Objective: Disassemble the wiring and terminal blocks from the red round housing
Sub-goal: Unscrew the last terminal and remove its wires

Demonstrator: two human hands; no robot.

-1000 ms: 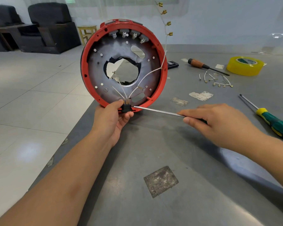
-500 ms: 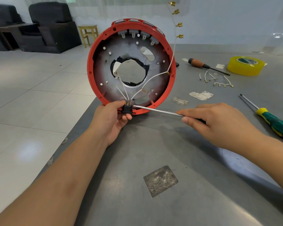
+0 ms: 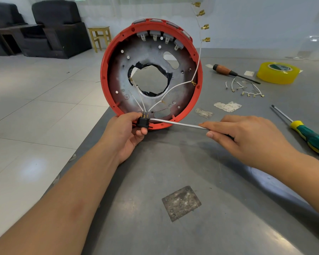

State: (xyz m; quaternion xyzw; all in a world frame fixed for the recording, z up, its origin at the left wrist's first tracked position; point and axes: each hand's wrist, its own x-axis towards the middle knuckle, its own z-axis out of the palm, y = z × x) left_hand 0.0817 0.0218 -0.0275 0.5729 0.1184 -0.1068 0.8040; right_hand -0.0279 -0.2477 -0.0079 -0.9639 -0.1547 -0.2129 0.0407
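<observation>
The red round housing (image 3: 107,57) stands on edge at the table's left corner, its grey inner plate facing me. My left hand (image 3: 122,133) pinches a small black terminal block (image 3: 142,122) at the housing's bottom rim. White wires (image 3: 170,89) run from that block across the plate; one strand rises past the rim with several brass spade connectors (image 3: 203,26). My right hand (image 3: 247,137) grips a screwdriver, whose steel shaft (image 3: 177,123) reaches left with its tip at the block. Several grey terminal blocks (image 3: 155,36) sit under the top rim.
On the grey metal table (image 3: 219,208) lie removed wire pieces (image 3: 247,90), a brown-handled screwdriver (image 3: 226,70), a yellow tape roll (image 3: 278,72), a green-yellow screwdriver (image 3: 306,133) and bits of tape residue. The table's left edge drops to tiled floor. Dark armchairs and a stool stand far left.
The housing has shifted a little to the right and turned slightly, the loose connector strand moving with it. Both hands keep their holds at the black block.
</observation>
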